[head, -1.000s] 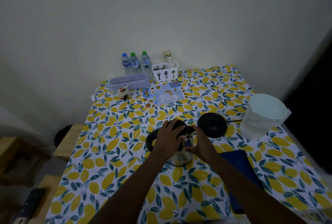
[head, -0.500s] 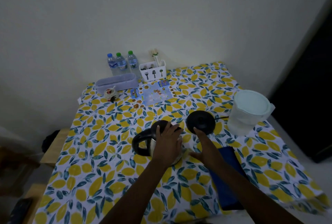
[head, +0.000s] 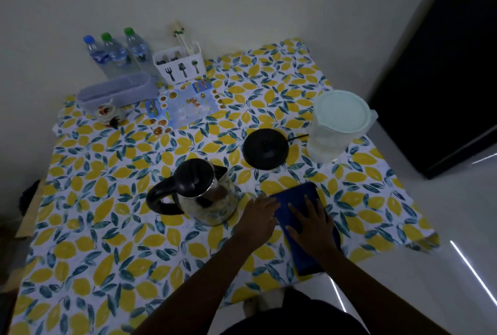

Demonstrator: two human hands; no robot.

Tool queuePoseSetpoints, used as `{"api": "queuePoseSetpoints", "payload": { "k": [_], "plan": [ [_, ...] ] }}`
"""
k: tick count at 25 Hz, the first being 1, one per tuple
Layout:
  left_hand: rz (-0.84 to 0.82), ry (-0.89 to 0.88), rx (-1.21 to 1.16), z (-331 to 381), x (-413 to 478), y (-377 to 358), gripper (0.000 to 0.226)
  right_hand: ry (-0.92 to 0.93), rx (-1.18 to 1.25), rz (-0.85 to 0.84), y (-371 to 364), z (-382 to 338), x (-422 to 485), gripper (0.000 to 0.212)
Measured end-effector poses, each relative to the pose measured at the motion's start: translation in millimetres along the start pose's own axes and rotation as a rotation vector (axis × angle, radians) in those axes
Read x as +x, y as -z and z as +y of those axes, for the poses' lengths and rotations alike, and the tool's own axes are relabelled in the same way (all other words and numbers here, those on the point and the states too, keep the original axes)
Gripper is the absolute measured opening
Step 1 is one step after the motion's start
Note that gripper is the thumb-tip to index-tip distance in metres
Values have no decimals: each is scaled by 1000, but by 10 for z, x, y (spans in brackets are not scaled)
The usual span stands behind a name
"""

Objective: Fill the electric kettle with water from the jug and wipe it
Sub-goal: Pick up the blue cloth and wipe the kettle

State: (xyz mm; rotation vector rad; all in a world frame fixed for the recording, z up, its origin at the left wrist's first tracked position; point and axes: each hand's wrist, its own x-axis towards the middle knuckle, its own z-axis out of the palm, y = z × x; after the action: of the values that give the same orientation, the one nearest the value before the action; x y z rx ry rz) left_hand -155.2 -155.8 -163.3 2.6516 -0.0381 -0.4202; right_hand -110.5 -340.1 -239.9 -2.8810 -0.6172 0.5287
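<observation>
On the lemon-print table cloth (head: 188, 248), near the front edge, the blue cloth (head: 298, 200) is lain on by the right hand (head: 313, 223), whose fingers are spread flat and wide with nothing gripped. It is touched at its left edge by the left hand (head: 258, 215), whose fingers are loosely curled and hold nothing that can be seen. Just beside the left hand, the kettle (head: 199, 194) is stood upright with its lid shut and its black handle turned away to the left. Farther back, the round black base (head: 265, 148) is set apart from the kettle, and the jug (head: 337, 126) is placed to the right with its pale lid on. The cloth looks soft and light — it is judged best pinched by one edge or bunched in the palm. The kettle looks shiny and hard, so it may be slippery; it is best taken by the handle. The jug looks full and is likely heavy, so its side should be held firmly, and the lid may need to be loosened first. One kettle, one base, one jug and one blue cloth are counted. At the wall, three water bottles (head: 115, 52) are lined up — with one white cutlery holder (head: 178, 65) and one long clear box (head: 118, 90) near them.
</observation>
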Motion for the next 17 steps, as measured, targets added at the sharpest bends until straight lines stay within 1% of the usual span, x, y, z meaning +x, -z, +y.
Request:
{"api": "queuePoseSetpoints", "payload": {
  "k": [1,4,6,7,8,11,14,17],
  "plan": [
    [-3,6,0,5,-3,-18,46,3,-18,-10,12,-4,18,65],
    [37,21,-17,-33,-6,-50,44,30,-4,69,60,-31,119,60],
    [131,3,-38,-73,-53,-35,43,64,56,107,58,-11,200,52],
    [193,-8,-43,-99,-83,-14,43,62,98,93,88,4,228,47],
    [249,-14,-45,-119,-110,29,43,56,157,103,138,6,245,43],
    [417,-19,-53,-189,-188,285,35,71,438,217,449,-129,282,44],
    [611,-21,-57,-259,-325,701,35,175,654,324,932,-513,304,44],
    [796,57,-90,-350,-588,1135,29,312,809,370,1396,-974,308,46]
  ]
}}
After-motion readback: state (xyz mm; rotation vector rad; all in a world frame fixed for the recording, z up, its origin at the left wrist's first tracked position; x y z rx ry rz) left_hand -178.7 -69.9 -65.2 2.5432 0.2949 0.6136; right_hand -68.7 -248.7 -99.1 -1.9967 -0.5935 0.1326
